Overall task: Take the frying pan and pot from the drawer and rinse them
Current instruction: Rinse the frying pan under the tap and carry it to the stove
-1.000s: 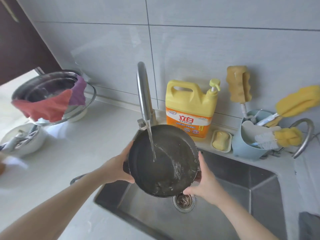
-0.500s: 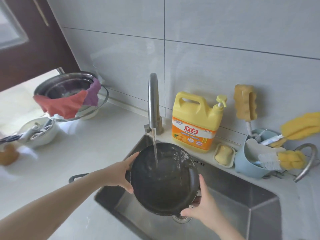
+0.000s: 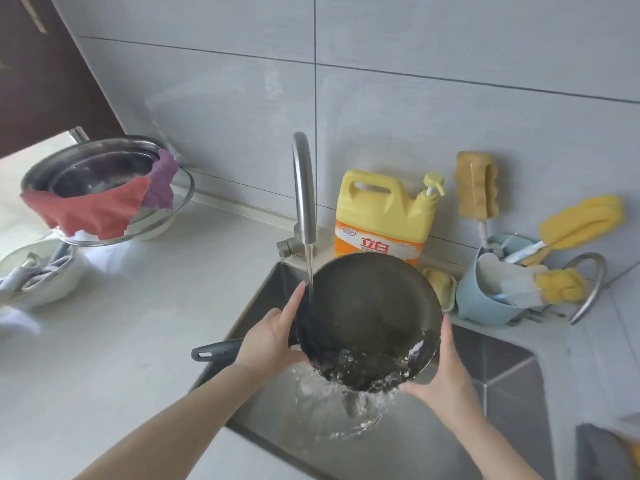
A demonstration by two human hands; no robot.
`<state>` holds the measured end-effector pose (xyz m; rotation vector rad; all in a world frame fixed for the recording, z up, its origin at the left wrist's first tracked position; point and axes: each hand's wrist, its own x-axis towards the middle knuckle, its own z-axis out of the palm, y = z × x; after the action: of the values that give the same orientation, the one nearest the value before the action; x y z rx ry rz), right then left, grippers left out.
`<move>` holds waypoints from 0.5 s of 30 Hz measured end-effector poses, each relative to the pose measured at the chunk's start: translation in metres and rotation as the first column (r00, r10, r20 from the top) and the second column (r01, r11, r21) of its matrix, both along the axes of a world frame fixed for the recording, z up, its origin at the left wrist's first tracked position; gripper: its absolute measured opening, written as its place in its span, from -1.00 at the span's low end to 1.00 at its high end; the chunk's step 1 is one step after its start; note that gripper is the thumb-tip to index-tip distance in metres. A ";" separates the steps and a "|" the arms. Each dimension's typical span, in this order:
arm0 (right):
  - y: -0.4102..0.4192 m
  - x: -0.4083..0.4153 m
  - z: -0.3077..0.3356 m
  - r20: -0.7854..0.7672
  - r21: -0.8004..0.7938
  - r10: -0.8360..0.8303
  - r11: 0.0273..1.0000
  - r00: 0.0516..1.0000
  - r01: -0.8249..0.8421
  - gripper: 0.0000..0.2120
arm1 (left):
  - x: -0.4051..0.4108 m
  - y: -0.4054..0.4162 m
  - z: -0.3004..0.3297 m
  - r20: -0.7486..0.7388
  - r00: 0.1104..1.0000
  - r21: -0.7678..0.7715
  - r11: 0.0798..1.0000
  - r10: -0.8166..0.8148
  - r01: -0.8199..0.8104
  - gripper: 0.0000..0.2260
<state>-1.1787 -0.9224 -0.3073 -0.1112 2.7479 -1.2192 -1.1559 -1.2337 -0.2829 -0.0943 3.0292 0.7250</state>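
A dark frying pan (image 3: pixel 370 306) is held tilted towards me over the steel sink (image 3: pixel 502 382). Its black handle (image 3: pixel 214 351) points left over the counter edge. My left hand (image 3: pixel 273 337) grips the pan's left rim, fingers up along the edge. My right hand (image 3: pixel 440 372) grips the lower right rim. Water runs from the curved tap (image 3: pixel 303 188) onto the pan's left edge, and water pours out of its low side into the sink. No pot from the drawer is identifiable.
A yellow detergent jug (image 3: pixel 384 209) and a soap dish (image 3: pixel 440 285) stand behind the sink. A blue holder (image 3: pixel 485 306) with sponges and brushes sits right. On the left counter stands a steel bowl (image 3: pixel 104 168) draped with red and purple cloths, and a white bowl (image 3: pixel 41 278) of utensils.
The pan has been tipped from nearly level to steeply tilted, and the collected water now spills out of its lower edge. The stream now hits the pan's left rim.
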 end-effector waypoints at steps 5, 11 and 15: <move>0.017 0.006 -0.003 -0.079 0.088 -0.098 0.991 0.992 0.105 0.33 | 0.003 0.020 -0.019 -0.236 0.971 0.048 0.997 -0.048 0.061 0.19; 0.048 -0.001 0.009 -0.175 0.157 -0.169 0.968 0.970 0.197 0.28 | 0.009 0.052 -0.021 -0.440 0.895 0.011 0.996 -0.074 0.088 0.14; 0.071 -0.010 0.041 -0.325 0.256 -0.157 0.935 0.933 0.247 0.21 | -0.001 0.075 -0.005 -0.533 0.841 -0.003 0.994 -0.092 0.107 0.08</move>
<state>-1.1890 -0.8517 -0.2666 0.0249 3.2451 -0.8776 -1.1573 -1.1582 -0.2875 0.3228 3.5038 0.9157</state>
